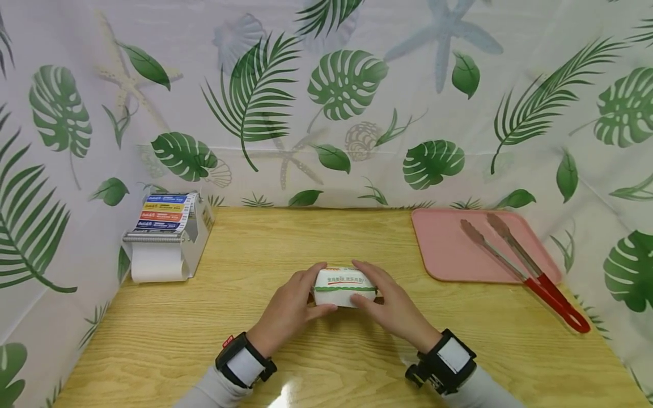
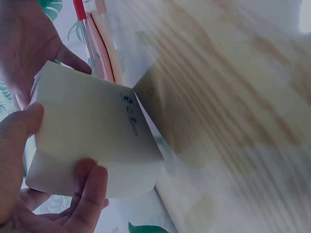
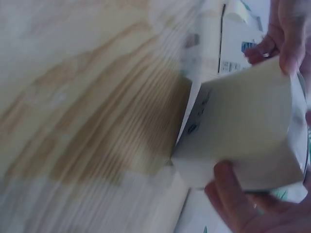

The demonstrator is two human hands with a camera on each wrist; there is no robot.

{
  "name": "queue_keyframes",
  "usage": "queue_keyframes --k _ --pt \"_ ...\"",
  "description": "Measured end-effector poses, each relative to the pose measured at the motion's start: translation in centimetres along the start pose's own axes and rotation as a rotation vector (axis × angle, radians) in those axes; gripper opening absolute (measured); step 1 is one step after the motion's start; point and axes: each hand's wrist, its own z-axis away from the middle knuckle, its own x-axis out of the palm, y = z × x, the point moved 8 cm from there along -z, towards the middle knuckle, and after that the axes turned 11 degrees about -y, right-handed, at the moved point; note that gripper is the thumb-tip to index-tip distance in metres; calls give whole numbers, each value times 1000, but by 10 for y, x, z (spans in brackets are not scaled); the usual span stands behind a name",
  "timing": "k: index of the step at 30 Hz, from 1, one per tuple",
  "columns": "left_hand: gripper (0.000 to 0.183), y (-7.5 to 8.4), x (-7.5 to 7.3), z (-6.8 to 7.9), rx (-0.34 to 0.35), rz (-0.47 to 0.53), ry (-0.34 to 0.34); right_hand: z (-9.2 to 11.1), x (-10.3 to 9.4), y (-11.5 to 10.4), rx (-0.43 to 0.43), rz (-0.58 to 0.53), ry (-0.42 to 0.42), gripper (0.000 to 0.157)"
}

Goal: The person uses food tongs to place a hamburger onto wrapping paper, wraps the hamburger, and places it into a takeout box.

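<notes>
A small white paper food box [image 1: 343, 290] with a wavy green band, red marks and dark print sits at the middle of the table, between both hands. My left hand [image 1: 289, 303] grips its left end, thumb on the near face and fingers round the side. The right hand [image 1: 397, 303] holds the right end the same way, thumb on the front. In the left wrist view the plain pale side of the box [image 2: 97, 116] shows small dark print near its lower edge. Seen from the right wrist, the box [image 3: 243, 126] slants close over the wood, fingertips pressed against it.
At the back left stands a label dispenser [image 1: 203, 241] with a roll of coloured printed labels [image 1: 162, 212]. A pink tray [image 1: 444, 255] lies at the back right, with red-handled metal tongs [image 1: 525, 272] reaching past its edge. A leaf-printed sheet [image 1: 331, 170] hangs round the wooden table [image 1: 255, 238].
</notes>
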Motion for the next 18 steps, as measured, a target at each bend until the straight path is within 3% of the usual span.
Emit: queue_keyframes --k 7,18 --pt "80 -10 1 0 -49 109 -69 6 -3 13 16 -76 -37 67" --pt "82 -10 4 2 -37 100 -79 8 -8 25 116 -136 39 57"
